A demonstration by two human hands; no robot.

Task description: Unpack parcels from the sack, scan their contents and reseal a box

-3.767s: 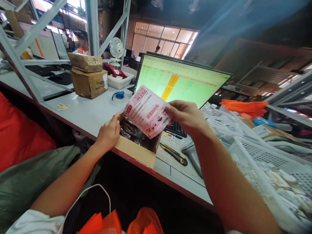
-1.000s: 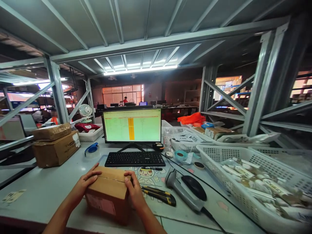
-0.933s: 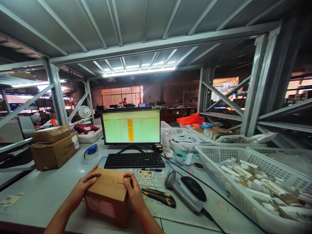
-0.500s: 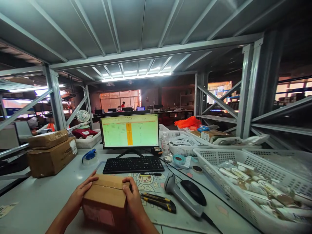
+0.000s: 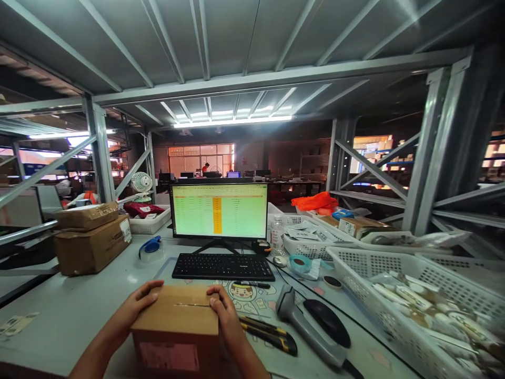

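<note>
A brown cardboard box (image 5: 179,321) stands on the table right in front of me, its flaps folded down along a centre seam, with a pale label on the near side. My left hand (image 5: 136,308) is closed around its left side, fingers over the top edge. On the opposite side my right hand (image 5: 229,316) grips the box, fingertips bent over the top edge near the seam. Just right of that hand lie black-and-yellow box cutters (image 5: 272,334). A grey barcode scanner (image 5: 303,326) rests beyond them, beside a black mouse (image 5: 327,321).
Behind the box are a black keyboard (image 5: 223,267) and a monitor (image 5: 220,210). White baskets (image 5: 339,258) with packaged goods line the right side. Stacked cartons (image 5: 92,247) and a blue tape dispenser (image 5: 150,246) stand left. Metal shelving (image 5: 252,81) spans overhead.
My view has turned slightly left, so the scene sits further right. Both hands still hold the box, whose near side now faces me more squarely.
</note>
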